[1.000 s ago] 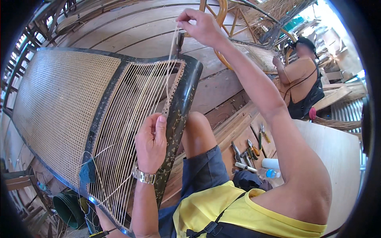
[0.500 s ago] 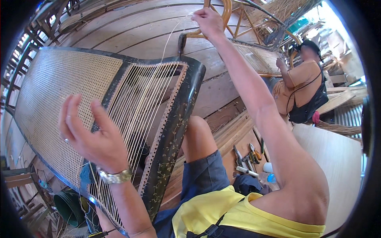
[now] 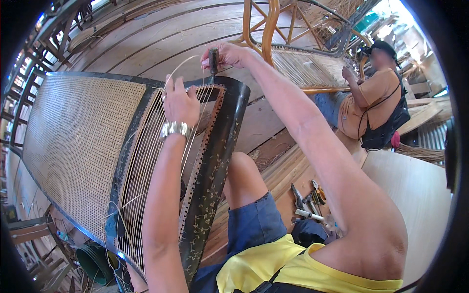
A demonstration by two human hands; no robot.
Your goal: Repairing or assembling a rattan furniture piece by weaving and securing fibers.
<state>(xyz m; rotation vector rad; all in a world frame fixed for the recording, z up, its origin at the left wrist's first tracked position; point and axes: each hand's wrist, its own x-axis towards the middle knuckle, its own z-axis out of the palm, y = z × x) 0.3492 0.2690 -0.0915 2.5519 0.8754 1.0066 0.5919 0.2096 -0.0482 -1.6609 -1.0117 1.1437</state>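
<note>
A dark curved furniture frame [image 3: 207, 190] with painted flowers leans across my lap. Parallel pale cane strands [image 3: 141, 171] span its opening, and small holes line the edge. Over these strands, near the far rail, my left hand [image 3: 181, 103] is raised with thumb and fingers apart. One loose cane strand [image 3: 183, 62] arcs from beside its fingertips toward my right hand [image 3: 225, 54], whose fingers are pinched around the strand at the far right corner. Directly before those fingers, a dark-handled tool [image 3: 213, 61] like an awl stands upright in the frame, partly covering them.
Finished cane webbing [image 3: 83, 141] fills the frame's left part. Pliers [image 3: 318, 191] and other hand tools lie to my right. Beyond, a person [image 3: 378, 97] sits by another strung frame [image 3: 310, 68]. A green bucket [image 3: 93, 263] stands at lower left.
My right hand has come down and left to the upright tool, bringing the strand. My left hand has moved right and farther away, over the strands by the far rail.
</note>
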